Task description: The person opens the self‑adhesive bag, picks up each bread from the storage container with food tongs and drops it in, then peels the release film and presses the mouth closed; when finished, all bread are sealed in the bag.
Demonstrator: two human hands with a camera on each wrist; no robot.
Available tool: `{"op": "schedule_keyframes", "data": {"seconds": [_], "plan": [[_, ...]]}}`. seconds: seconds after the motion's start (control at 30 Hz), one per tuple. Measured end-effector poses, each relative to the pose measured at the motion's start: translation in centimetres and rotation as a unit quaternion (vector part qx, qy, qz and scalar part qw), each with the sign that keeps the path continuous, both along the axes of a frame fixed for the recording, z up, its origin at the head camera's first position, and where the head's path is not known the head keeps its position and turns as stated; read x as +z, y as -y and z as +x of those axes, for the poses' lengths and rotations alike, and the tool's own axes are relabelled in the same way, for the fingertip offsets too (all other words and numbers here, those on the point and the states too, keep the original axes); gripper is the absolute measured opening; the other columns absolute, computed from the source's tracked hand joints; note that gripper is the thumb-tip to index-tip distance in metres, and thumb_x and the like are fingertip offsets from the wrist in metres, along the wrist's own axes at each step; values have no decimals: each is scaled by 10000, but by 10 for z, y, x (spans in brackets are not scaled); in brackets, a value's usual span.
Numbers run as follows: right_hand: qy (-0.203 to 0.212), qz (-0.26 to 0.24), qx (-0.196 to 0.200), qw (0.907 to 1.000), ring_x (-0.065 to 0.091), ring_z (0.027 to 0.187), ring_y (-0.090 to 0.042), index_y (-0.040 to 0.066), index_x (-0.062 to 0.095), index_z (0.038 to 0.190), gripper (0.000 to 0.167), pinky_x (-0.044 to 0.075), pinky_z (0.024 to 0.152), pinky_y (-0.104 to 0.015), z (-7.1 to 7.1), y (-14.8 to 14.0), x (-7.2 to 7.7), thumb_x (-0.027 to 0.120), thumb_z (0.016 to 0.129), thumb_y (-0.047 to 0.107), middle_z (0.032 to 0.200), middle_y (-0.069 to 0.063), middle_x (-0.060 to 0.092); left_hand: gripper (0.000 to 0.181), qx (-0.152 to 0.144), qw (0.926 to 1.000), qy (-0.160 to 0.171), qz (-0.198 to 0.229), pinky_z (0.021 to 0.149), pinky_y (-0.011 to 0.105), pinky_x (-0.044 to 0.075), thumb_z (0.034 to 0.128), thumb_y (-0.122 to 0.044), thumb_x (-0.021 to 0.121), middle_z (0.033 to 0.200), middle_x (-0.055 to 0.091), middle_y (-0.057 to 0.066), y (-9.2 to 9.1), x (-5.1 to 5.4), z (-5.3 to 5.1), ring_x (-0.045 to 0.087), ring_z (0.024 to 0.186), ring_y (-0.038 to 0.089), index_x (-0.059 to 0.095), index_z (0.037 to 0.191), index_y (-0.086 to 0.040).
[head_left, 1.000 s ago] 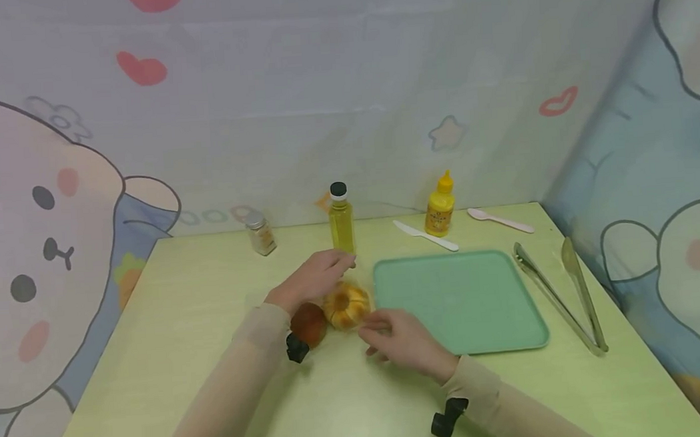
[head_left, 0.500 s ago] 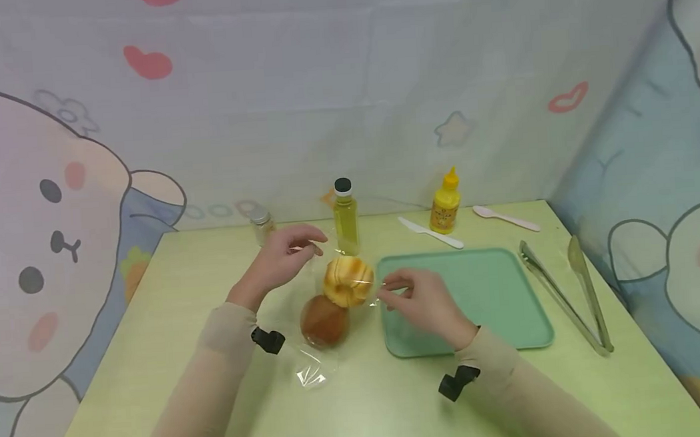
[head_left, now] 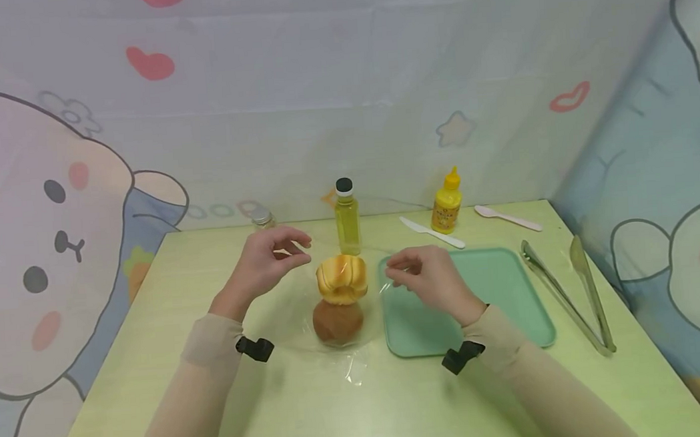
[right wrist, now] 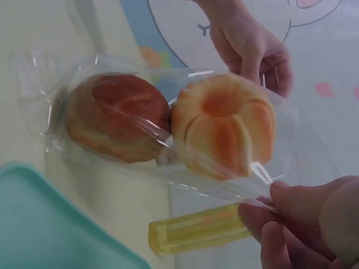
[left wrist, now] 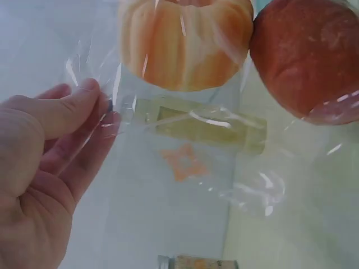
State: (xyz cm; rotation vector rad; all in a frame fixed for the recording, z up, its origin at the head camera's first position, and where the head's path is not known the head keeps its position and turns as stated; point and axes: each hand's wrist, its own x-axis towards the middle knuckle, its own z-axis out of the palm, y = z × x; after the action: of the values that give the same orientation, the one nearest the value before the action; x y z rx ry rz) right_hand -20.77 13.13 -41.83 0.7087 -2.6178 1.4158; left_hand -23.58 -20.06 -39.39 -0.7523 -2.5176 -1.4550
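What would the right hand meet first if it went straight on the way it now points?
Past the clear bag it pinches, the right hand would likely meet the golden ridged bread first, though its exact height against the bread is hard to judge.

We note a colourless, see-through bag (right wrist: 291,134) with white glints; within it, a ridged bread (head_left: 342,279) of pale yellow shading to orange-brown, and a plain reddish-brown bun (head_left: 338,321). We find the tray (head_left: 502,299) mint green, the table (head_left: 333,427) pale yellow-green and the sleeves (head_left: 182,389) beige. Behind, we distinguish a yellow-green bottle (head_left: 347,225) capped in black over white, a bright yellow squeeze bottle (head_left: 447,209), a white knife (head_left: 432,232), a pale pink spoon (head_left: 508,218) and silver-grey tongs (head_left: 592,290). We observe red hearts, a grey-outlined star and a pink-cheeked, dark-outlined animal patterning the pale backdrop (head_left: 297,141).
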Motion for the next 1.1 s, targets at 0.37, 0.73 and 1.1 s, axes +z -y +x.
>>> {"op": "schedule_keyframes", "data": {"seconds": [0.37,0.73,1.1], "plan": [[-1320,177,517,9897,748,711,-164,73,813,973,74,605,658,-313,-10,0,18,785,934,17,891,-40,793,145,-27,9979,-139,-626,782,286,616,887,-14,834,950,785,45,9,13,12,734,837,172,816,1021,-66],[-2396,-14,824,9674,709,794,-162,70,764,955,120,592,587,-296,-14,4,37,778,914,-42,955,-68,755,61,211,9990,-227,334,729,237,594,906,-13,812,833,736,76,25,18,28,702,735,145,795,925,-69],[-2811,-33,618,9577,732,792,-175,60,765,980,125,622,704,-334,-11,12,45,772,916,-47,958,-50,779,162,-12,9930,-769,892,790,233,612,850,139,786,878,748,121,24,17,33,679,767,103,791,919,-8]]}}
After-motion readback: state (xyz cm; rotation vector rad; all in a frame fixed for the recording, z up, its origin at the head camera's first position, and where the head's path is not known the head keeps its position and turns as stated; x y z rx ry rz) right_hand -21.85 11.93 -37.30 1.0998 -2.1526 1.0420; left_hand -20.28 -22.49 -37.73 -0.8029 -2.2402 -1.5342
